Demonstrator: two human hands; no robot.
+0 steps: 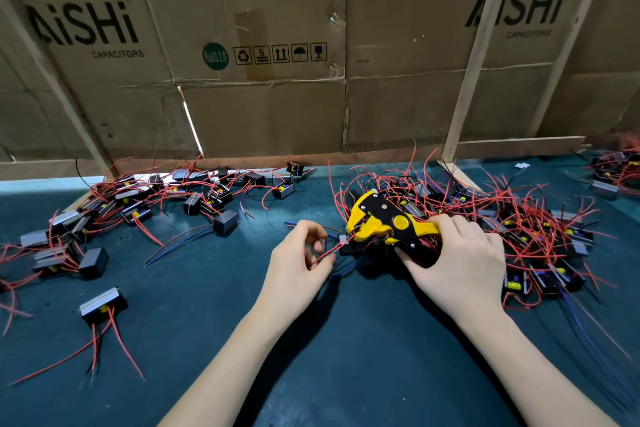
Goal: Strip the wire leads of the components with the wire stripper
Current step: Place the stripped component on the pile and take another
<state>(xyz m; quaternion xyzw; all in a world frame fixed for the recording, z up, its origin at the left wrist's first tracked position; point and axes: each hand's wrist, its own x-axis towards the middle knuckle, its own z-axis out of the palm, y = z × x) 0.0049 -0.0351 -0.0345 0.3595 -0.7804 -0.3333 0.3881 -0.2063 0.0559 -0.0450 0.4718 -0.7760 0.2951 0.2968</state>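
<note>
Surface: dark green mat [194, 305], components scattered left of the hands.
Left hand [298, 267]: pinching the red lead [329, 251] taut.
Wire stripper [384, 222]: mouth on the lead; keep it straight, seated.
Right hand [457, 263]: wrapped round handles; squeeze steadily.

A yellow-and-black wire stripper [384, 224], red wire leads [332, 250], a dark teal table [346, 357], brown cardboard [277, 114].

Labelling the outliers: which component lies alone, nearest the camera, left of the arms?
The component on the green mat at lower left, grey top up, red leads trailing toward the camera. All the others sit in piles farther back.
</note>
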